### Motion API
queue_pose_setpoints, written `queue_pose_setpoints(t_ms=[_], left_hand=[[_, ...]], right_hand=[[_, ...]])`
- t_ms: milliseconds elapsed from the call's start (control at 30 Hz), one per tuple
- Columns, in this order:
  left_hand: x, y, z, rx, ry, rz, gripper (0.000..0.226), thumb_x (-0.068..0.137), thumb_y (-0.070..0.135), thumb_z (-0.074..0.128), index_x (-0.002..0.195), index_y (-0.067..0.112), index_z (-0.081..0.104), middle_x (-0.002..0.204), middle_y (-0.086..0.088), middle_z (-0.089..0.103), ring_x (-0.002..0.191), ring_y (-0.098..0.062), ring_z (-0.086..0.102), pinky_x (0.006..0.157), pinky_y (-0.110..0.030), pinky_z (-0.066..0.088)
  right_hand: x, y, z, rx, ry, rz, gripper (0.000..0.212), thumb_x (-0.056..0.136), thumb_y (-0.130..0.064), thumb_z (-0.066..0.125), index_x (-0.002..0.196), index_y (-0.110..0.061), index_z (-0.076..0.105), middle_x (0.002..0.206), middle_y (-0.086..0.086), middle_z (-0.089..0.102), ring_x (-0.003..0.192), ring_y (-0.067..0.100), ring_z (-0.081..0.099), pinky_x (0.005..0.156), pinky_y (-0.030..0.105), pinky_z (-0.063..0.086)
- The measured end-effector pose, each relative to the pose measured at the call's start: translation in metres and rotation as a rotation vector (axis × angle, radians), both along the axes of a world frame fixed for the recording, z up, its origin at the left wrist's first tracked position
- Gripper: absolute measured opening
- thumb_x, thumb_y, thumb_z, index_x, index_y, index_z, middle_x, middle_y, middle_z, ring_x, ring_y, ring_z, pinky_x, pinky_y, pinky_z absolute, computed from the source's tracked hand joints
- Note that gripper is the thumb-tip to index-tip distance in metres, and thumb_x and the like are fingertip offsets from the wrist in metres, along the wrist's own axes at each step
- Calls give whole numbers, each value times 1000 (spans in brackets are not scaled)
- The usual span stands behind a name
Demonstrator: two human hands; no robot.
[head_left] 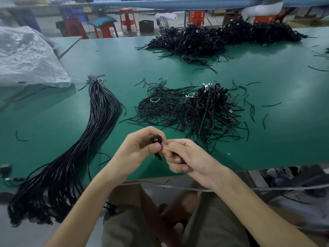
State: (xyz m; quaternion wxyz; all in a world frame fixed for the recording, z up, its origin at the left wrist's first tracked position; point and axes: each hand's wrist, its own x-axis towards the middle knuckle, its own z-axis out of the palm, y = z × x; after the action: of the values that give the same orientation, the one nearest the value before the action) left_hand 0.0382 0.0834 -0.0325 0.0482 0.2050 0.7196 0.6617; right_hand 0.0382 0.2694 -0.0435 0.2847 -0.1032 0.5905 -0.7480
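Both hands are together just past my lap, left hand (140, 147) and right hand (187, 157) pinching a small coiled black cable (157, 139) over the green table (124, 59). Beyond the cable sit loose ties (160, 107) and a small heap of finished coils (211, 98). Left of it a fat uncoiled bundle (99, 122) waits, so I'd say plenty's left. No readable labels anywhere.

No readable text, labels, brands, numbers or signs anywhere in view.
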Motion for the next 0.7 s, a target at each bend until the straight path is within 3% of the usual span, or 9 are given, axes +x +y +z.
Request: queue_pose_setpoints(t_ms=[100, 167, 267, 333, 433, 567, 700], left_hand=[[3, 0, -1, -23, 64, 43, 8, 93, -10, 60, 96, -4, 63, 96, -30, 62, 89, -38, 60, 85, -38, 50], [5, -1, -3, -10, 63, 95, 26, 88, -21, 59, 88, 4, 67, 112, -29, 55, 103, -27, 60, 87, -33, 51], [8, -10, -2, 25, 58, 90, 34, 85, -16, 67, 79, 17, 75, 120, -21, 48, 111, -17, 55, 89, -27, 49], [8, -19, -5, -30, 80, 24, 42, 86, -15, 62, 81, 24, 78, 117, -15, 52, 111, -28, 55, 93, -37, 48], [6, -32, -8, 1, -24, -64, 32, 90, -6, 55, 87, 13, 80, 115, -17, 58, 115, -44, 56, 103, -55, 46], [-1, -33, -3, 136, -186, -29, 20, 94, 9, 56, 85, 6, 74, 97, -14, 65, 99, -35, 69, 94, -42, 54], [-6, -14, -4, 57, -203, 41, 20, 96, 25, 68, 93, 6, 61, 78, -3, 66, 73, -16, 65, 73, -27, 56]], right_hand=[[1, -1, 0, -46, -21, -10, 37, 107, -19, 46, 70, -14, 49, 59, -2, 31, 43, 8, 22, 46, 24, 14], [3, 1, 2, -67, -28, -4, 37, 106, -21, 47, 69, -15, 50, 59, -2, 31, 42, 8, 22, 50, 29, 12], [5, 3, 5, -60, 7, 12, 39, 106, -22, 47, 68, -16, 50, 58, -3, 30, 43, 9, 22, 50, 28, 14], [6, 2, 7, -40, 38, -3, 40, 106, -21, 47, 67, -16, 50, 59, -2, 29, 43, 10, 22, 47, 24, 17], [6, 0, 12, 13, 118, -37, 40, 107, -19, 47, 67, -15, 51, 60, 1, 28, 44, 11, 22, 45, 20, 20], [5, -2, 16, 79, 244, -25, 38, 107, -15, 46, 70, -9, 51, 58, 0, 32, 45, 10, 24, 44, 18, 23], [7, -9, 12, 130, 285, -18, 36, 107, -12, 48, 73, 0, 52, 62, 11, 34, 51, 15, 20, 43, 20, 20]])
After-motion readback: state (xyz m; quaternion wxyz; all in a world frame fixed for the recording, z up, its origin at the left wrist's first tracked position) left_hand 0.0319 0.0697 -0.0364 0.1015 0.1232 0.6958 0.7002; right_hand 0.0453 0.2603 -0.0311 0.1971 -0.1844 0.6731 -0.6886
